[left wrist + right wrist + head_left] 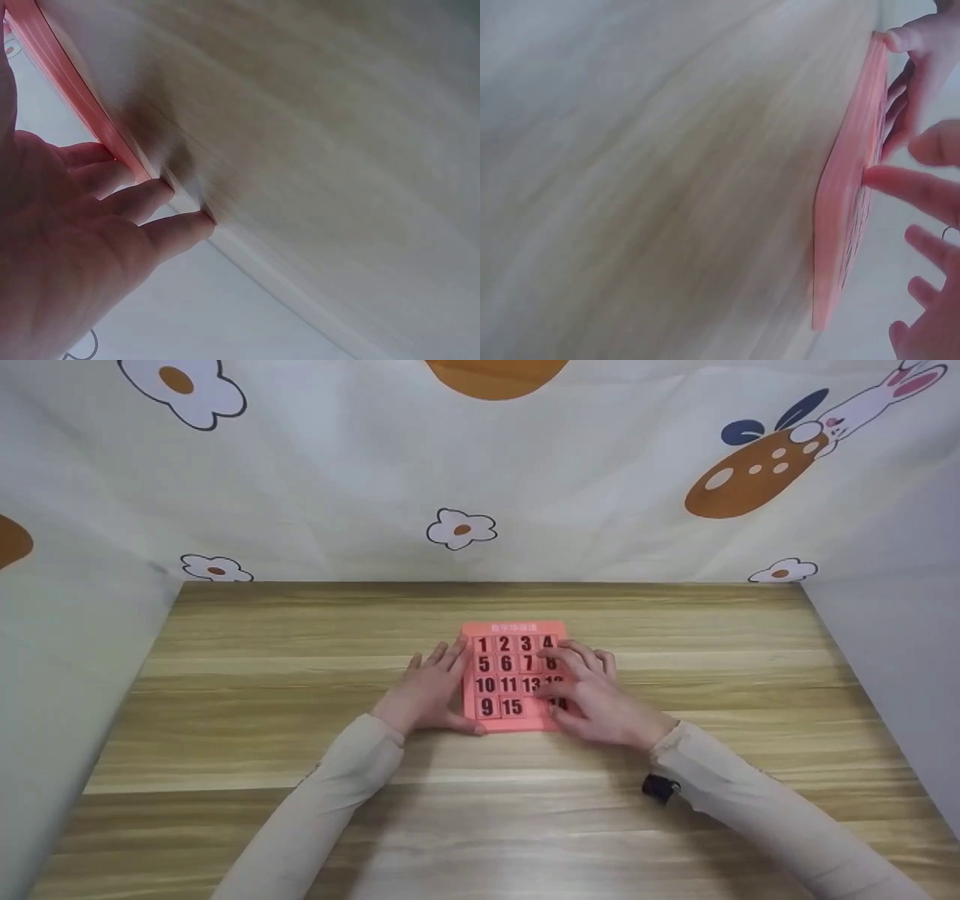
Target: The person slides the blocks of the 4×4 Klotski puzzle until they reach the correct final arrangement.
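A pink sliding number puzzle (pixel 517 726) lies flat on the table, its tiles printed with black numbers. An unfilled slot shows in the bottom row between tile 15 (pixel 512 707) and tile 14 (pixel 558 703). My left hand (pixel 427 694) rests along the puzzle's left side, fingers extended against the edge and thumb at the near left corner. Over the right part of the tiles, my right hand (pixel 604 697) has its fingers spread and loosely bent, partly covering the right column. In the right wrist view one of its fingertips (pixel 871 176) touches the puzzle's face.
The wood-grain table (pixel 300 660) extends around the puzzle. A pale cloth backdrop (pixel 337 457) with flowers and a rabbit stands behind, with pale walls at both sides. A small black object (pixel 660 788) hangs at the right sleeve (pixel 720 769).
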Available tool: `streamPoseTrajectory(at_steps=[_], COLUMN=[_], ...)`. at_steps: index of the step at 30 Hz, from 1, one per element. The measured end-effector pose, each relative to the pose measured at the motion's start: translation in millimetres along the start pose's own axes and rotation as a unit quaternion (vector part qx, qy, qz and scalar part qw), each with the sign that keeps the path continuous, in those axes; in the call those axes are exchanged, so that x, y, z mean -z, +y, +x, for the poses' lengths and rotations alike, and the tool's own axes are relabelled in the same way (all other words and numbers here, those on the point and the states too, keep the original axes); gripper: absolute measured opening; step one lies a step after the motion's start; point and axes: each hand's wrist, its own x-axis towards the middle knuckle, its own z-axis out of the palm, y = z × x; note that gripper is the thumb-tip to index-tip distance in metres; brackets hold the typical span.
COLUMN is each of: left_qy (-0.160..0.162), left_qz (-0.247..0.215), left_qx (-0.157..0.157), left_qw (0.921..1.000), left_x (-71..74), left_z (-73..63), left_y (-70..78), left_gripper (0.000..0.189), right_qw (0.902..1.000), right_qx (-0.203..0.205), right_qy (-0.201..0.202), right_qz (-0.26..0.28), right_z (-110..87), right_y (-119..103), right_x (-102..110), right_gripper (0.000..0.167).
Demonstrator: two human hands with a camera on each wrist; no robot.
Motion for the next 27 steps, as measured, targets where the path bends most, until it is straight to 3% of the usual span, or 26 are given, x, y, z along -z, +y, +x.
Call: streamPoseTrajectory(at_steps=[3,10,18,23,27], left_qy=[-0.003,-0.009,-0.006,-0.001,-0.002], left_qz=[-0.001,-0.006,-0.006,-0.007,-0.007], left_qx=[0.000,-0.001,0.000,-0.004,-0.001], left_qw=[1.0000,0.9999,1.0000,1.0000,1.0000], left_x=[-0.2,0.5,0.3,-0.4,0.3], left_z=[0.6,0.0,0.0,0.5,0.1], left_y=[0.1,1.4,1.2,0.7,0.8], left_gripper=[0.127,0.126,0.125,0.125,0.126], right_qw=[0.9999,0.9988,0.9997,0.9989,0.9992], right_qx=[-0.002,0.045,-0.008,0.022,0.017], right_qy=[0.004,-0.016,-0.020,-0.030,-0.033], right_qz=[-0.012,0.014,0.011,0.029,0.017], right_z=[1.6,1.2,-2.1,-6.3,-2.8], right_y=[0.0,2.1,6.4,6.4,2.0], right_x=[-2.3,-4.8,-2.6,3.3,2.9], right_gripper=[0.036,0.033,0.048,0.035,0.040])
